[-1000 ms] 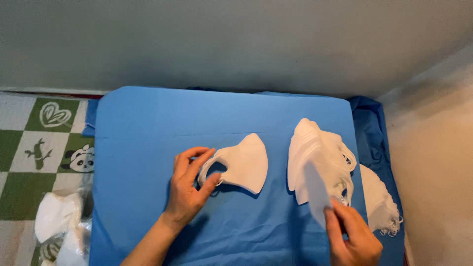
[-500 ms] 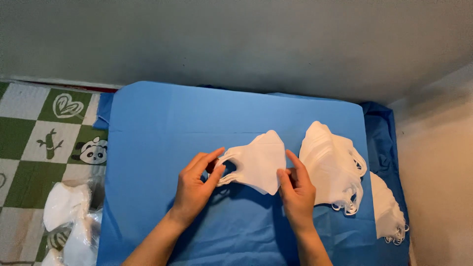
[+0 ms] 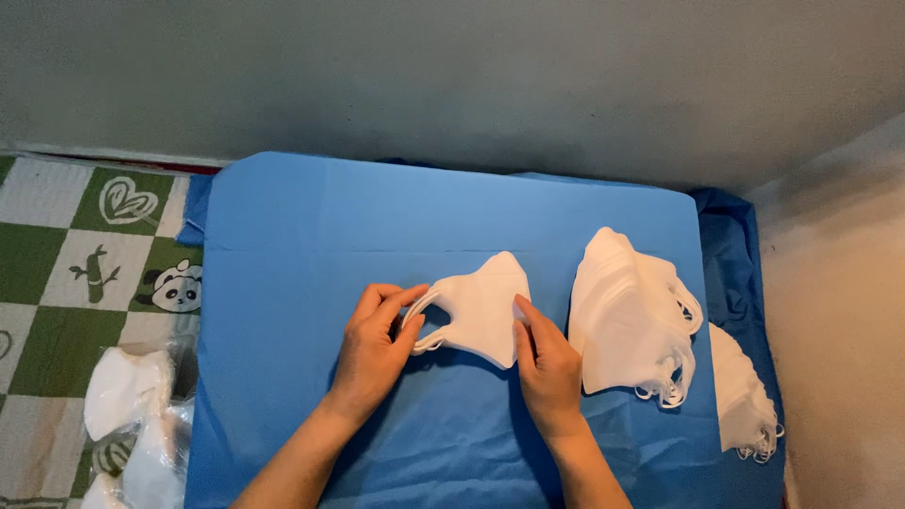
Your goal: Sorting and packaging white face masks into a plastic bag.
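A single white folded face mask (image 3: pixel 481 306) lies in the middle of a blue cloth-covered surface (image 3: pixel 302 217). My left hand (image 3: pixel 374 347) pinches its ear loop at the left edge. My right hand (image 3: pixel 547 363) rests with fingertips on the mask's right edge. Just right of my right hand sits a thick stack of white masks (image 3: pixel 627 316) with loops hanging at its lower right.
A smaller pile of white masks (image 3: pixel 745 396) lies at the cloth's right edge. Bagged white masks (image 3: pixel 127 419) sit on a green-and-white patterned mat (image 3: pixel 57 273) at the left. A grey wall (image 3: pixel 452 75) runs behind; a beige wall stands on the right.
My right hand came from the lower right past the stack to the single mask's right edge. My left hand stays on the ear loop. The camera view shifted slightly.
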